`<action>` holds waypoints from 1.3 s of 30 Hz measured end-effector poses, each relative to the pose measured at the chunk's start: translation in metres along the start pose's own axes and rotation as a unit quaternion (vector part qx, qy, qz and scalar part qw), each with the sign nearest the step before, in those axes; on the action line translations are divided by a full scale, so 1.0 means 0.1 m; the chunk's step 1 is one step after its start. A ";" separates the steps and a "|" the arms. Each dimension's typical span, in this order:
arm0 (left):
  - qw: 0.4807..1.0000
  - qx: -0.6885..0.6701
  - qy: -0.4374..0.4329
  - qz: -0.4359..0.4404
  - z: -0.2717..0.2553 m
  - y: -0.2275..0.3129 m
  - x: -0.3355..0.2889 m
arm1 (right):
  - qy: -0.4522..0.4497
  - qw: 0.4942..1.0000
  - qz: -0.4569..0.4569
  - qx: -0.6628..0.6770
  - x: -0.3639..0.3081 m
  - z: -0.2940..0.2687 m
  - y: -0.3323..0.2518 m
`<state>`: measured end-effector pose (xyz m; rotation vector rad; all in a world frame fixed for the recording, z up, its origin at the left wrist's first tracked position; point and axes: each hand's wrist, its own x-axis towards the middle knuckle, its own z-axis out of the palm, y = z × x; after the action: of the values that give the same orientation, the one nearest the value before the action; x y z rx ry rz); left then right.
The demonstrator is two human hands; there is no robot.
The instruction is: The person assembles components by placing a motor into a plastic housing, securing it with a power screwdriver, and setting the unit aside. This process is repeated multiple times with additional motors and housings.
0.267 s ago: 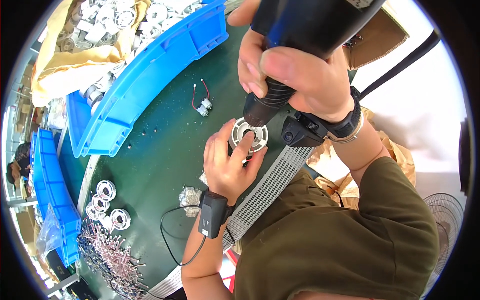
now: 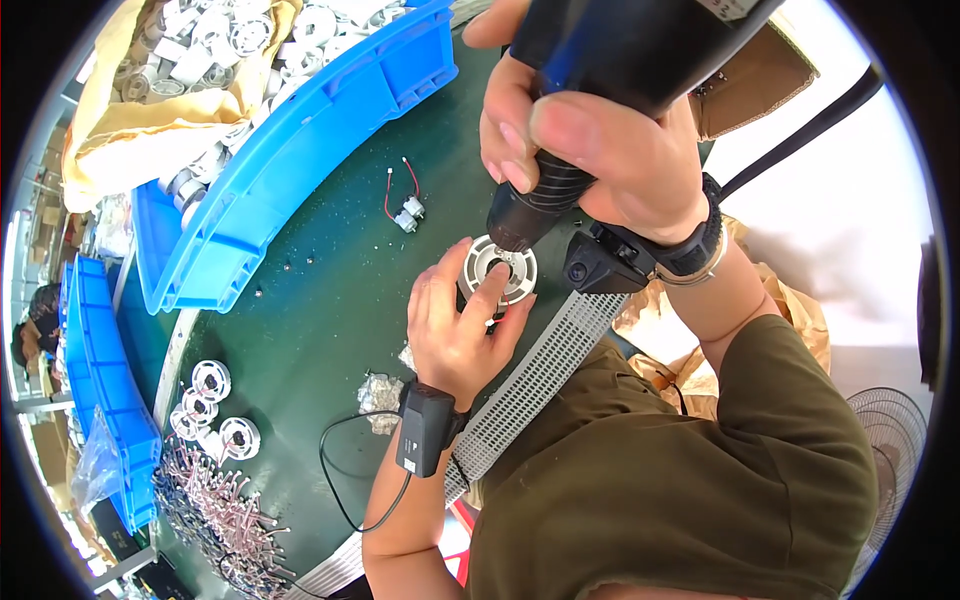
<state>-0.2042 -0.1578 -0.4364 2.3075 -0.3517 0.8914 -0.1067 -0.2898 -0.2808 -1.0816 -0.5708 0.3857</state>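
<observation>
Left hand (image 2: 455, 330) steadies white round part (image 2: 500, 272) on green counter (image 2: 320, 330); fingers (image 2: 492, 290) rest on its face. Right hand (image 2: 600, 150) grips black power driver (image 2: 610, 60), tip down on part's centre. Small motor (image 2: 408, 212) with red wires at 10 o'clock from part. Blue bin (image 2: 290, 180) beyond. White spools (image 2: 215, 405) at 8 o'clock.

The person wears an olive-green short-sleeved shirt (image 2: 680, 480), its fabric creased at the shoulder. Both forearms are bare. A black boxy device (image 2: 425, 428) is strapped at the left wrist, with a thin black cable (image 2: 345, 470) looping from it. The right wrist carries a black band (image 2: 700, 245) with a black camera-like unit (image 2: 600, 265) and a thin metal bangle beside it.
</observation>
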 end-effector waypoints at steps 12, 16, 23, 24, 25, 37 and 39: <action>1.000 -0.005 -0.001 -0.003 0.01 0.02 -0.05 | -0.032 0.999 -0.020 0.001 -0.04 -0.03 0.03; 1.000 -0.008 -0.002 0.001 0.02 0.03 -0.01 | 0.017 0.999 0.014 -0.030 -0.01 -0.01 0.03; 1.000 0.002 -0.002 0.013 -0.02 -0.07 0.10 | -0.173 0.970 -0.131 -0.107 0.19 -0.06 0.29; 1.000 0.017 -0.002 0.015 -0.06 -0.04 0.09 | -0.144 0.978 -0.093 -0.121 0.17 -0.03 0.27; 0.999 0.031 0.001 0.023 -0.08 0.00 0.10 | -0.117 0.983 -0.057 -0.131 0.13 0.00 0.23; 0.998 -0.027 0.055 0.017 0.02 0.16 0.02 | -0.082 0.985 -0.074 -0.132 -0.07 0.00 0.21; 0.996 -0.050 0.066 0.016 -0.05 0.15 0.06 | -0.073 0.986 -0.138 -0.053 -0.02 -0.02 0.07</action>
<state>-0.2095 -0.1657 -0.4228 2.1458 -0.3688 1.0130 -0.1068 -0.2893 -0.2882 -1.0638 -0.8674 0.1947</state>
